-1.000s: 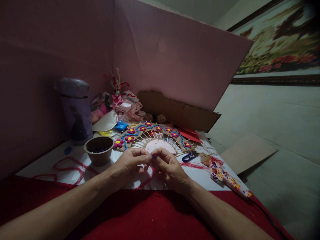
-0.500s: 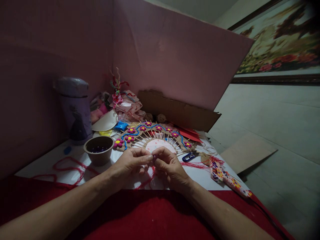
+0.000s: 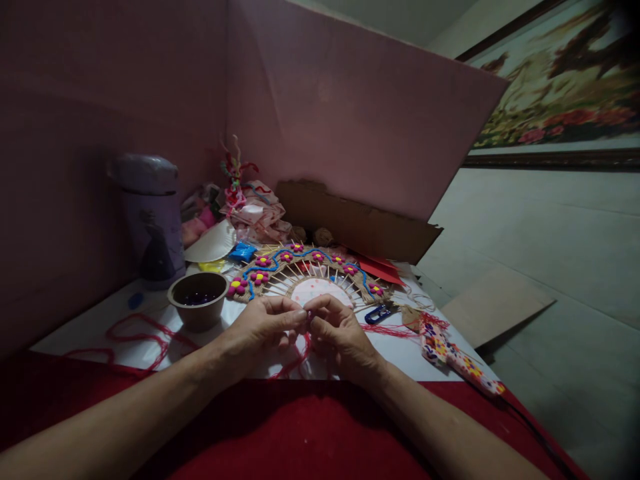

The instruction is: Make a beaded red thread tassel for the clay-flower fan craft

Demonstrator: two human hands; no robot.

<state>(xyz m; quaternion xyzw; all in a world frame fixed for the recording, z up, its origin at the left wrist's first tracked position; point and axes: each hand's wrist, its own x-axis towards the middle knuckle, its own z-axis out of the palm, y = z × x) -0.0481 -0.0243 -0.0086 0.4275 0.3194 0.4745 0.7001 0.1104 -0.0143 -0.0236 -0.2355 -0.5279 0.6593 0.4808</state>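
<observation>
Left hand (image 3: 267, 327) and right hand (image 3: 340, 333) meet at the fingertips over the white sheet (image 3: 395, 353), pinching a small dark bead (image 3: 309, 315) between them. Red yarn (image 3: 297, 360) hangs below the fingers. The bowl (image 3: 199, 303), with dark contents, stands beside the left hand, near the tumbler (image 3: 154, 227). Directly behind both hands lies the flower-trimmed fan (image 3: 273, 267). A blue clip (image 3: 379, 313) lies near the right hand; farther right, the patterned glue gun (image 3: 457, 357) rests on the sheet's edge.
</observation>
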